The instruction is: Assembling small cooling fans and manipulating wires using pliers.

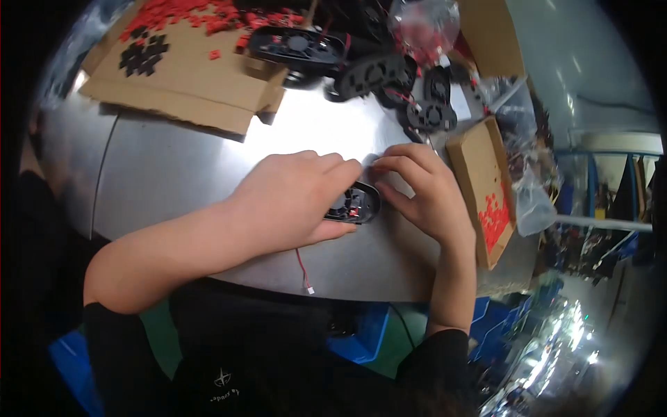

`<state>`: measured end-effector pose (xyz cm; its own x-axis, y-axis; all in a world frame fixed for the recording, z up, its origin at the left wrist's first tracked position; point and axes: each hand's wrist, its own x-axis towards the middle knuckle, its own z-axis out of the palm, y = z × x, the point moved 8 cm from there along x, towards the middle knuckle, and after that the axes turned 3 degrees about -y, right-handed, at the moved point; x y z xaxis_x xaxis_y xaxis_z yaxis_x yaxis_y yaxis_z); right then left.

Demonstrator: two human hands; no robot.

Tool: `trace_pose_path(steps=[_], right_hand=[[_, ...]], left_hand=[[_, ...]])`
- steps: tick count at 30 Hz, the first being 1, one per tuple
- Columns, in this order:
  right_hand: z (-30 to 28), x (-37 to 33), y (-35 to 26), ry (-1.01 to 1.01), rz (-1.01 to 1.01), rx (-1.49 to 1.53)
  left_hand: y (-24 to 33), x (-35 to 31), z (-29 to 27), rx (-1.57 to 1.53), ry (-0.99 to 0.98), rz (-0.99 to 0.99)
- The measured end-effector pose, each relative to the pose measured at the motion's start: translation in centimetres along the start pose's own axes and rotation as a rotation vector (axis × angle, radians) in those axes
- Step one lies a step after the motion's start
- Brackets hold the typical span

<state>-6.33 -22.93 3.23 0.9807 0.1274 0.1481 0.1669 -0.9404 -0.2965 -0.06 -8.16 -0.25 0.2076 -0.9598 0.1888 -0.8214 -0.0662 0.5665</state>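
My left hand is wrapped over a black oval plastic housing, holding it just above or on the metal table. Inside the housing's exposed right end sits a small red piece, and part of a round fan-like grille shows beside my fingers. The rest of the housing is hidden under the hand. A thin red wire with a white connector trails toward the table's near edge. At the housing's right end is my right hand, its fingers bent and the thumb apart from them, with nothing visible between.
A cardboard tray at the far left bears many red and black small pieces. More black housings are heaped at the back, near a clear plastic bag. To the right stands a narrow cardboard box with red bits. Blue crates sit below the table.
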Motion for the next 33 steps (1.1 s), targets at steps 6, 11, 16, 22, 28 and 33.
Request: trace_pose_path(steps=[6,11,16,22,28,33], right_hand=[[-2.2,-1.4,3.1,0.044,0.031,0.219],[-0.3,-1.5,3.7,-0.135,0.127,0.163],[0.9,-1.5,3.5,-0.143,0.149,0.165],[0.5,-1.5,2.0,-0.118,0.202,0.285],[0.3,-1.1,-3.5,-0.104,-0.028,0.293],[0.8,-1.1,-2.6,-0.138,0.091,0.421]], left_hand=[[0.1,1.1,-0.4,-0.116,-0.068,-0.092],[0.0,1.1,-0.1,-0.102,-0.099,-0.113],[0.5,1.1,-0.7,-0.044,0.012,-0.026],[0.2,1.0,-0.5,-0.067,-0.031,-0.028],[-0.2,0.9,-0.3,-0.119,-0.043,-0.084],[-0.4,0.7,-0.2,-0.118,-0.032,-0.087]])
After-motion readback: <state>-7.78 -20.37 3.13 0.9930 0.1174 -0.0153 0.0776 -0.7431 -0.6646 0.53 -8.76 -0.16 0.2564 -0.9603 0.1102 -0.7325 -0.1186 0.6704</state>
